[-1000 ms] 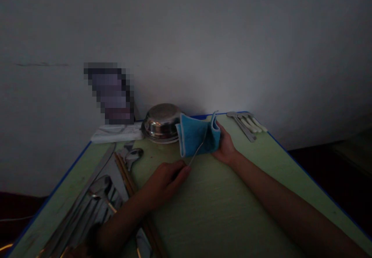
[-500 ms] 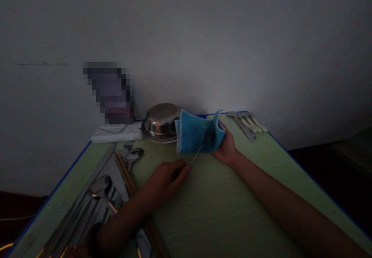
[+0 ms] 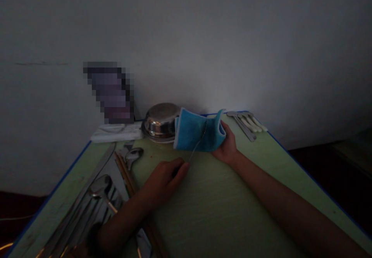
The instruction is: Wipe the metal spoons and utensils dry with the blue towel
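Note:
My left hand (image 3: pixel 167 180) is closed around the lower end of a thin metal piece of cutlery (image 3: pixel 195 150). It slants up to the right, its far end against a blue cloth (image 3: pixel 193 128); whether it is a spoon or a fork I cannot tell. Behind the pale-edged, folded cloth, my right hand (image 3: pixel 228 145) grips its right side, with most of the fingers hidden. Both hands are held over the green table (image 3: pixel 209 207). Just behind the cloth's left edge is an upturned steel bowl (image 3: pixel 162 120).
Several light-handled utensils (image 3: pixel 250 124) lie at the back right. Wooden chopsticks (image 3: pixel 124 172), a spoon (image 3: pixel 134 155), a ladle (image 3: pixel 100 186) and long metal utensils spread along the left. A white packet (image 3: pixel 116 133) and a blurred upright panel (image 3: pixel 112 95) are near the wall.
The cloth has tilted slightly, its lower left corner rising and shifting left. The cutlery and my left hand have moved a little to the left. My right hand stays nearly in place.

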`<state>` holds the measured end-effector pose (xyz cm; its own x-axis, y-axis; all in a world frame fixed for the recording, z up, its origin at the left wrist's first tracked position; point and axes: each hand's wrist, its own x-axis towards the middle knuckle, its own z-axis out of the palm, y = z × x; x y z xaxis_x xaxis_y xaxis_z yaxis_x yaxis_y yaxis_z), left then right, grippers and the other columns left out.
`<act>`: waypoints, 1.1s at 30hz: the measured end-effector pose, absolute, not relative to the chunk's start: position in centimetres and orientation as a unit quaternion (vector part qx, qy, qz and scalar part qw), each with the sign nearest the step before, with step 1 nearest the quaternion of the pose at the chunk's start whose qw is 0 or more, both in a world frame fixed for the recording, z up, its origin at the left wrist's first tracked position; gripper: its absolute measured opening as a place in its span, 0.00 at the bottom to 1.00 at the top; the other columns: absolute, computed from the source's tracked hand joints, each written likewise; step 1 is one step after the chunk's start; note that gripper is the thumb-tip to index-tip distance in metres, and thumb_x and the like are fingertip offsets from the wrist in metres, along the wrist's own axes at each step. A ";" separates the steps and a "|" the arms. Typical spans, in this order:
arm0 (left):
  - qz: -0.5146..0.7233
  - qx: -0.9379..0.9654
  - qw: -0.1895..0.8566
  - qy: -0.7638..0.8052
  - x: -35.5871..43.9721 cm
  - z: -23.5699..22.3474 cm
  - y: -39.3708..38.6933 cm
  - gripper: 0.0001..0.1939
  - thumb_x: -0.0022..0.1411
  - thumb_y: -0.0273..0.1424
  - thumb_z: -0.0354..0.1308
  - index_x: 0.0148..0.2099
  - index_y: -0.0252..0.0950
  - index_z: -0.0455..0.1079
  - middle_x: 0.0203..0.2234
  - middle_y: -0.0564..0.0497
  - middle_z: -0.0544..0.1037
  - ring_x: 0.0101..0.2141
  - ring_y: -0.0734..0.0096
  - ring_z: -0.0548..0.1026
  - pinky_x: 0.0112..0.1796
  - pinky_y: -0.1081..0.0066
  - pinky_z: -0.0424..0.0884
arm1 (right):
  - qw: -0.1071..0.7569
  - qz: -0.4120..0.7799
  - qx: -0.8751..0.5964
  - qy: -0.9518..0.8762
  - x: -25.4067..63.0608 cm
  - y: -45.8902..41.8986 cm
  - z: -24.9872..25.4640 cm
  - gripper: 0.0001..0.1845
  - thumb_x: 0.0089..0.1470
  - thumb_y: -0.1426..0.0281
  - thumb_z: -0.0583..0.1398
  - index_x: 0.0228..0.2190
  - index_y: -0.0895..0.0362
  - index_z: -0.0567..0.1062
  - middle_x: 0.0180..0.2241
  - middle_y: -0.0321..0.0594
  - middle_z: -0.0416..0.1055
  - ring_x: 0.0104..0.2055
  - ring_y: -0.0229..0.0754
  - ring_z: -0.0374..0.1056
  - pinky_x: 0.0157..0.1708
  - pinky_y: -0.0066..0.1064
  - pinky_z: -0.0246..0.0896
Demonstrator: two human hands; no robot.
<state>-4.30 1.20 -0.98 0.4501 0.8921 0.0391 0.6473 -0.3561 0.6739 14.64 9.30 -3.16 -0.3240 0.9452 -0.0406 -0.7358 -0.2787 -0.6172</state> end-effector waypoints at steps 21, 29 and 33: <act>0.171 0.801 0.303 0.487 -4.1 -0.8 1.2 0.18 0.63 0.38 0.41 0.24 0.36 0.60 0.17 0.57 0.64 0.20 0.76 0.65 0.23 0.77 0.58 | 0.523 0.784 -0.220 -0.251 14.4 8.9 -2.5 0.15 0.49 0.60 0.52 0.25 0.54 0.74 0.24 0.34 0.74 0.36 0.41 0.70 0.38 0.33 0.65; 0.160 0.805 0.303 0.485 -4.2 -1.1 1.2 0.19 0.64 0.38 0.39 0.26 0.35 0.61 0.18 0.55 0.66 0.22 0.74 0.67 0.25 0.76 0.60 | 0.524 0.779 -0.218 -0.268 14.1 8.8 -2.2 0.16 0.50 0.60 0.51 0.29 0.55 0.75 0.27 0.35 0.76 0.37 0.42 0.70 0.40 0.34 0.65; 0.170 0.802 0.305 0.485 -4.2 -1.1 1.2 0.18 0.64 0.37 0.39 0.25 0.36 0.60 0.17 0.56 0.65 0.21 0.75 0.66 0.24 0.76 0.59 | 0.527 0.775 -0.225 -0.268 14.1 8.8 -2.3 0.15 0.49 0.59 0.52 0.28 0.54 0.75 0.27 0.34 0.76 0.38 0.42 0.70 0.41 0.33 0.64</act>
